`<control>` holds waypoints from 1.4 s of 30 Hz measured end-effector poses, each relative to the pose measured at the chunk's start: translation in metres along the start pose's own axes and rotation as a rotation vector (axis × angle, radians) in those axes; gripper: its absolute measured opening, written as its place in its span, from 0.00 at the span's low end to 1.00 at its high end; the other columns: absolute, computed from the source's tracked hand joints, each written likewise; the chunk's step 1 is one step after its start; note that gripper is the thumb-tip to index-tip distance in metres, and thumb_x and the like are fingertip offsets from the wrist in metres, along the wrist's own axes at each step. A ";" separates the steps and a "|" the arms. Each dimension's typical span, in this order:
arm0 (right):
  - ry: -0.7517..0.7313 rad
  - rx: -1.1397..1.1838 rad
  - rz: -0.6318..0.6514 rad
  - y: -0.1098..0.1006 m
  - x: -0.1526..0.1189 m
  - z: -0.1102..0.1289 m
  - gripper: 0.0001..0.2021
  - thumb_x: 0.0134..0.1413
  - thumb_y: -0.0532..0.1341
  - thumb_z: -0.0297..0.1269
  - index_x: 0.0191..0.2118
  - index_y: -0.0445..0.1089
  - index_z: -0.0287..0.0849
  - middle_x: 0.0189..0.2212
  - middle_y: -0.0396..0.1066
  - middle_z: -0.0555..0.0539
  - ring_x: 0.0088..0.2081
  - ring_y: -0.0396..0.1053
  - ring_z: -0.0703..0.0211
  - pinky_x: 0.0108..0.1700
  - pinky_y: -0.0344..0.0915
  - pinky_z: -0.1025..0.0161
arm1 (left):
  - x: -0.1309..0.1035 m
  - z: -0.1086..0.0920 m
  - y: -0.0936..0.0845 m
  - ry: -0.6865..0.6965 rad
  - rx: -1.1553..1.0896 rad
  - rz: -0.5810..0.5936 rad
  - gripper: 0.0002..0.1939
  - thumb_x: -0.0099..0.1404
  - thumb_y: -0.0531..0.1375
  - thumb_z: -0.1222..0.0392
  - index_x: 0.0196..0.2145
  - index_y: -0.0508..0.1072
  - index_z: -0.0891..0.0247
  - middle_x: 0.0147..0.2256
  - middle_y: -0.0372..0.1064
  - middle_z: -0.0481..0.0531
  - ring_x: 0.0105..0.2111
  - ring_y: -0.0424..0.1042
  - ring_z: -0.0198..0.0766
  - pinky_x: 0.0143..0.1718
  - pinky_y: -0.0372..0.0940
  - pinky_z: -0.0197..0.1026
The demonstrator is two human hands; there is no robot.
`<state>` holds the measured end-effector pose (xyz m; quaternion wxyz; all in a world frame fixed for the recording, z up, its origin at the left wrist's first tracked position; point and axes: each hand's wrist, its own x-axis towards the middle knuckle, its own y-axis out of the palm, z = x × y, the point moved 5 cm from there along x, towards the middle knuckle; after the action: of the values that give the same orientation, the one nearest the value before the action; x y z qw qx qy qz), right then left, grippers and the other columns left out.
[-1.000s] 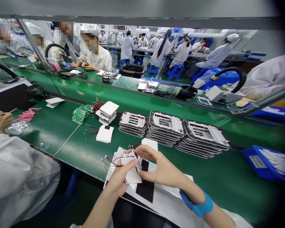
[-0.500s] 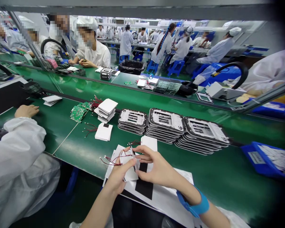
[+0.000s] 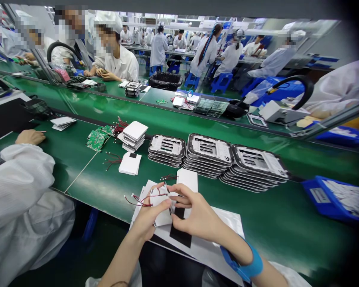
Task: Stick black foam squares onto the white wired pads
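Gripping a white pack (image 3: 162,219), the left hand (image 3: 146,219) has barely shifted, and the right hand (image 3: 196,213) still pinches its edge, so the handling seems unfinished.

You are wearing the one camera on your head, and it is looking forward and down across the counter (image 3: 263,227) from its near side. Your hands (image 3: 194,211) are showing close up, just below the middle, with your forearms (image 3: 122,253) reaching in from the bottom edge. The wide view is taking in a neighbour's sleeve (image 3: 20,183) at the left and a blue bin (image 3: 320,195) at the right. Farther off, co-workers (image 3: 158,48) are appearing small near the top, where a grey beam (image 3: 167,8) is crossing. Darkness is filling the right-hand corners.
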<state>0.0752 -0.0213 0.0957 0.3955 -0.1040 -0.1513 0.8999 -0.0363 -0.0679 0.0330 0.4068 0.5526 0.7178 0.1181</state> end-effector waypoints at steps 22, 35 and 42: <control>-0.002 -0.029 0.021 0.000 -0.002 0.007 0.28 0.41 0.58 0.20 0.51 0.61 0.49 0.50 0.73 0.49 0.52 0.73 0.52 0.49 0.74 0.59 | 0.002 -0.002 0.000 0.002 0.017 0.057 0.27 0.51 0.70 0.63 0.49 0.71 0.53 0.47 0.74 0.49 0.45 0.72 0.41 0.44 0.66 0.39; -0.029 -0.030 -0.010 -0.005 -0.002 0.005 0.28 0.42 0.59 0.22 0.51 0.61 0.50 0.51 0.72 0.51 0.47 0.76 0.55 0.51 0.74 0.58 | 0.004 -0.004 -0.003 0.006 -0.004 0.032 0.35 0.51 0.69 0.65 0.56 0.66 0.51 0.42 0.74 0.51 0.40 0.73 0.42 0.41 0.67 0.40; -0.037 -0.145 -0.084 -0.008 -0.003 0.007 0.29 0.44 0.61 0.26 0.55 0.60 0.49 0.49 0.73 0.48 0.50 0.74 0.52 0.54 0.70 0.53 | 0.003 -0.006 -0.001 0.029 -0.031 0.024 0.35 0.53 0.61 0.69 0.58 0.64 0.50 0.44 0.75 0.49 0.42 0.74 0.44 0.38 0.68 0.39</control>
<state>0.0811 -0.0197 0.1052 0.4216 -0.1093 -0.2275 0.8709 -0.0409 -0.0642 0.0348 0.4034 0.5532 0.7149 0.1421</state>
